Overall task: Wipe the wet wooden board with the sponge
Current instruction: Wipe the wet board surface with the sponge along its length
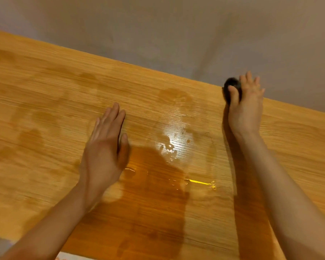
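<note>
sponge [231, 87], small, dark and soft, sits gripped under the right hand [247, 106] at the far edge of the slick wet wooden board [45, 102], likely squashing easily, while the left hand [105, 147] lies spread flat.

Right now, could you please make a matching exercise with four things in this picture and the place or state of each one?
Things:
1. left hand
2. right hand
3. sponge
4. puddle

Places or states:
A. shiny, between the two arms
B. dark, at the far edge of the wooden board
C. flat, fingers straight
D. curled around something dark

Pairs: 1-C, 2-D, 3-B, 4-A
</note>
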Action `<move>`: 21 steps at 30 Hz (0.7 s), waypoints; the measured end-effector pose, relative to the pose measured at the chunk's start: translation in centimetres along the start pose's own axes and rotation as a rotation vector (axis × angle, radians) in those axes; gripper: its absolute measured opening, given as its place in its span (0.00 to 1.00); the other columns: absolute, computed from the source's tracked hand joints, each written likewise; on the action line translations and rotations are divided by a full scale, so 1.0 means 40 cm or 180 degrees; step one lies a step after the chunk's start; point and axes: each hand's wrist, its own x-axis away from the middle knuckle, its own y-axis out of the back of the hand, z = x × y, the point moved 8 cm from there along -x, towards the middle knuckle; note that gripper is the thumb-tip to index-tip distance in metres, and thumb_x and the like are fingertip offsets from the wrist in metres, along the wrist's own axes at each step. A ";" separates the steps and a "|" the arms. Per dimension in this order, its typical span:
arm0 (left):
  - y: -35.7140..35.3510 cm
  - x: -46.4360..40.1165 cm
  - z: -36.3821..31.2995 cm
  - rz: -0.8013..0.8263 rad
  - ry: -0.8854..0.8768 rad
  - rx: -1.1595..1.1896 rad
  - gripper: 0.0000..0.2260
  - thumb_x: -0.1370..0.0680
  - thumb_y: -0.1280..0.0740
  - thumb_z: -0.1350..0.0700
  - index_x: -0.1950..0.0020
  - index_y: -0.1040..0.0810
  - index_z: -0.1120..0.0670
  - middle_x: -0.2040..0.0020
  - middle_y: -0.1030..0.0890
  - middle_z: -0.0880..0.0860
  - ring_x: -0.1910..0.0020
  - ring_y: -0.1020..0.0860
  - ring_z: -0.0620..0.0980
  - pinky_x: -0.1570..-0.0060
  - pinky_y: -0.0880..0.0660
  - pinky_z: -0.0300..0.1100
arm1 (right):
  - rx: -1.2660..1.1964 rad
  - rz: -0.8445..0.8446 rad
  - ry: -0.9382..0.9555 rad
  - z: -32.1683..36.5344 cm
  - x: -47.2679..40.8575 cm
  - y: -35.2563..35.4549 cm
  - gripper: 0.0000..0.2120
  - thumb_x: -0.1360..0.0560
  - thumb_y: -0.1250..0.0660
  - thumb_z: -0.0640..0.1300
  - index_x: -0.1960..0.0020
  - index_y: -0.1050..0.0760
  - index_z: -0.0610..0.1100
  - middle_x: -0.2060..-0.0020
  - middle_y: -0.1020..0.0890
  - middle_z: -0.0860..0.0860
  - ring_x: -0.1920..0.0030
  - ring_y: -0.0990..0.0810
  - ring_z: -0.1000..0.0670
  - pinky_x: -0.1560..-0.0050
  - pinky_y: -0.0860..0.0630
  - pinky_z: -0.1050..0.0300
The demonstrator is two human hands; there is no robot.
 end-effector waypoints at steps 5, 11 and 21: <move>0.001 -0.012 0.003 0.0018 0.0013 0.0035 0.24 0.16 0.45 0.56 0.20 0.37 0.60 0.18 0.40 0.56 0.18 0.45 0.52 0.19 0.51 0.46 | 0.0107 0.0167 0.0560 0.285 0.084 -0.167 0.23 0.17 0.48 0.49 0.23 0.43 0.49 0.23 0.42 0.46 0.22 0.50 0.41 0.23 0.54 0.46; -0.003 -0.006 0.004 0.0045 -0.0041 0.0035 0.24 0.16 0.46 0.55 0.20 0.37 0.59 0.18 0.41 0.55 0.18 0.46 0.51 0.19 0.48 0.50 | 0.0166 0.0401 0.1447 0.343 0.170 -0.189 0.21 0.17 0.45 0.46 0.25 0.36 0.44 0.23 0.41 0.46 0.22 0.49 0.42 0.24 0.55 0.47; 0.002 -0.009 0.000 -0.0234 -0.0161 0.0004 0.23 0.18 0.44 0.59 0.22 0.34 0.62 0.20 0.37 0.58 0.20 0.40 0.56 0.20 0.45 0.53 | -0.0121 -0.0113 0.0027 0.212 0.161 -0.099 0.20 0.19 0.44 0.40 0.29 0.34 0.35 0.27 0.37 0.35 0.26 0.43 0.33 0.26 0.48 0.36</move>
